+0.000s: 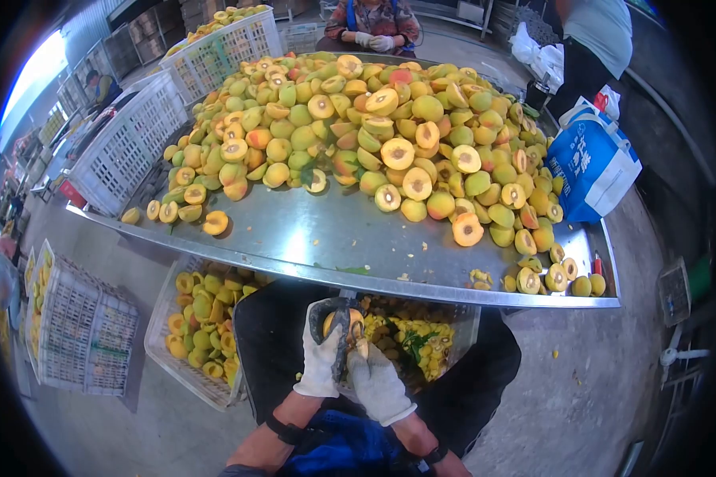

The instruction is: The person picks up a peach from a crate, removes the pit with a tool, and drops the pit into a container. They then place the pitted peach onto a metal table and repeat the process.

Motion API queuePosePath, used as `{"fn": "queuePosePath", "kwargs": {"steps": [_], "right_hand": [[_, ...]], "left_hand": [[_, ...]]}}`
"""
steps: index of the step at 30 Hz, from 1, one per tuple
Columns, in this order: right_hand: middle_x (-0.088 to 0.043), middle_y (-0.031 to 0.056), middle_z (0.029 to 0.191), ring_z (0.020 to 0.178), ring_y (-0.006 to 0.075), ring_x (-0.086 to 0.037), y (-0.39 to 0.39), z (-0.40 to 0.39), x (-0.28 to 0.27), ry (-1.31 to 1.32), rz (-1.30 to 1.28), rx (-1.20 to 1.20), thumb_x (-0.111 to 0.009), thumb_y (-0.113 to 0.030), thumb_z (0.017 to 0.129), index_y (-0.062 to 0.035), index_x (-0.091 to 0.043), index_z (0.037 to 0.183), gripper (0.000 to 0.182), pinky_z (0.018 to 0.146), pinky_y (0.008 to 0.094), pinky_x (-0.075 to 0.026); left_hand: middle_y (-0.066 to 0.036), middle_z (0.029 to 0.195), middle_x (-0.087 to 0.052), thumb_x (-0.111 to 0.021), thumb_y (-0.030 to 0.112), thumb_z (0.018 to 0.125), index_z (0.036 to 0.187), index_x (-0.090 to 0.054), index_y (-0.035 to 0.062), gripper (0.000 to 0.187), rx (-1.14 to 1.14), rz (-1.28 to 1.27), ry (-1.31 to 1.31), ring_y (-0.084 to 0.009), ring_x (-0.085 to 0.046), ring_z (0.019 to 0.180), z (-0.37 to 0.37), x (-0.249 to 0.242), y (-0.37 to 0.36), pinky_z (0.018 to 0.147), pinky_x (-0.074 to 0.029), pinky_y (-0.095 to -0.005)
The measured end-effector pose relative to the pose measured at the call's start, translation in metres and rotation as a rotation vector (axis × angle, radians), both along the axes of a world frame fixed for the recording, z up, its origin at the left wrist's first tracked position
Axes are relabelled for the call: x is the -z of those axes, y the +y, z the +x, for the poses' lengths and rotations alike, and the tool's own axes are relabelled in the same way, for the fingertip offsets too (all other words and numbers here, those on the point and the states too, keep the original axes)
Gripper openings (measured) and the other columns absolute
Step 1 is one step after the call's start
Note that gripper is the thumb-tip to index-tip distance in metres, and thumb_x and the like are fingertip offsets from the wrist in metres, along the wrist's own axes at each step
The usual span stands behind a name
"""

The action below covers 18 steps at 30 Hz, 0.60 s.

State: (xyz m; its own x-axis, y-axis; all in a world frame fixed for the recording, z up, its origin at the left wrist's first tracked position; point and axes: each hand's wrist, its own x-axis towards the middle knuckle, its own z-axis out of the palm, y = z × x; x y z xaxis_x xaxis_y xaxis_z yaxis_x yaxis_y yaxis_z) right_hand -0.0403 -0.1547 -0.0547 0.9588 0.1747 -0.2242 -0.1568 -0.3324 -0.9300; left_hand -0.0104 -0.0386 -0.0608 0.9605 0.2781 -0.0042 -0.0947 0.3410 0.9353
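My left hand (321, 354), in a white glove with dark-stained fingers, is closed around a halved peach (352, 320), held above my lap just below the table edge. My right hand (379, 385), in a grey-white glove, is closed close against that fruit. A small tan piece shows at its fingertips, too small to name. Beneath both hands stands a crate with yellow peach scraps (422, 338) and green leaves. Ahead, a large heap of halved peaches (294, 127) covers much of the metal table (294, 234), many with brown pits in the cut faces.
A crate of peach halves (157, 343) stands on the floor at my left, with stacked white crates (83, 338) beyond it. More crates (131, 143) flank the table. A blue bag (578, 167) sits at its right edge. A person's gloved hands (374, 41) are across the table.
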Motion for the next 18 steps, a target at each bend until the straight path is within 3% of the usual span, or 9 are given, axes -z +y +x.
{"fn": "queuePosePath", "kwargs": {"steps": [5, 11, 14, 18], "right_hand": [[-0.064, 0.0241, 0.088, 0.084, 0.0434, -0.062, 0.0, -0.004, 0.0, -0.081, -0.103, -0.03, -0.047, -0.029, 0.097, -0.001, -0.06, 0.108, 0.033, 0.074, 0.0448, -0.048], [-0.065, 0.0242, 0.091, 0.085, 0.0443, -0.061, -0.007, 0.003, 0.002, 0.012, 0.019, -0.092, -0.046, -0.027, 0.096, -0.0008, -0.06, 0.107, 0.031, 0.075, 0.0453, -0.048], [-0.066, 0.0217, 0.089, 0.085, 0.0403, -0.063, -0.005, 0.002, -0.001, -0.145, -0.007, -0.104, -0.046, -0.025, 0.095, -0.0007, -0.061, 0.106, 0.031, 0.076, 0.0439, -0.048], [-0.063, 0.0134, 0.075, 0.064, 0.0269, -0.06, -0.005, 0.001, -0.004, 0.142, 0.279, -0.083, -0.045, -0.024, 0.097, -0.0021, -0.061, 0.097, 0.027, 0.061, 0.0374, -0.046]], "left_hand": [[-0.007, 0.103, -0.062, -0.06, 0.012, 0.09, 0.118, -0.054, -0.0002, 0.031, 0.073, -0.002, 0.032, -0.0125, -0.06, 0.093, 0.002, -0.002, 0.003, 0.084, -0.05, -0.0269], [-0.01, 0.106, -0.064, -0.059, 0.014, 0.089, 0.117, -0.055, -0.0034, 0.033, 0.168, 0.04, 0.005, -0.0147, -0.061, 0.096, 0.006, 0.004, 0.003, 0.088, -0.049, -0.029], [-0.01, 0.106, -0.064, -0.063, 0.026, 0.089, 0.118, -0.054, -0.0036, 0.042, 0.173, 0.088, -0.065, -0.015, -0.061, 0.095, 0.006, 0.004, 0.003, 0.087, -0.05, -0.029], [-0.01, 0.106, -0.063, -0.067, 0.043, 0.086, 0.12, -0.053, -0.0041, 0.059, 0.232, 0.053, -0.058, -0.0158, -0.061, 0.095, 0.005, 0.011, 0.008, 0.087, -0.05, -0.0293]]}}
